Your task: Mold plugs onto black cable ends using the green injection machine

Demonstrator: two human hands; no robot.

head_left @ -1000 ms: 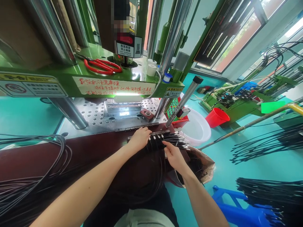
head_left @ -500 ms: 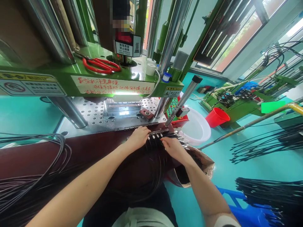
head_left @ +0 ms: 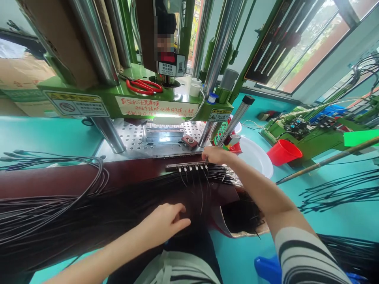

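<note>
A narrow dark metal bar (head_left: 187,165) lies along the far edge of the brown work table (head_left: 130,173). Several thin black cables with silvery ends (head_left: 191,169) are set in a row along its near side. My right hand (head_left: 217,155) is at the bar's right end, fingers curled and pointing down; what they pinch, if anything, is hidden. Apart from the bar, my left hand (head_left: 166,221) hovers over the near table edge. Its thumb and index finger are spread, with nothing between them. A bundle of black cables with metal tips (head_left: 226,173) lies right of the bar.
Behind the table stands a green press (head_left: 102,88) with a perforated metal plate (head_left: 133,144). Red-handled scissors (head_left: 145,86) rest on it. Long black cables (head_left: 74,213) cover the table's left. At right are a paper-lined container (head_left: 225,223), a white tub (head_left: 260,157) and a red bucket (head_left: 284,153).
My left hand has left the bar and come back toward my body, its fingers loosened. My right hand has moved from the cables up to the bar's right end. The view has shifted slightly.
</note>
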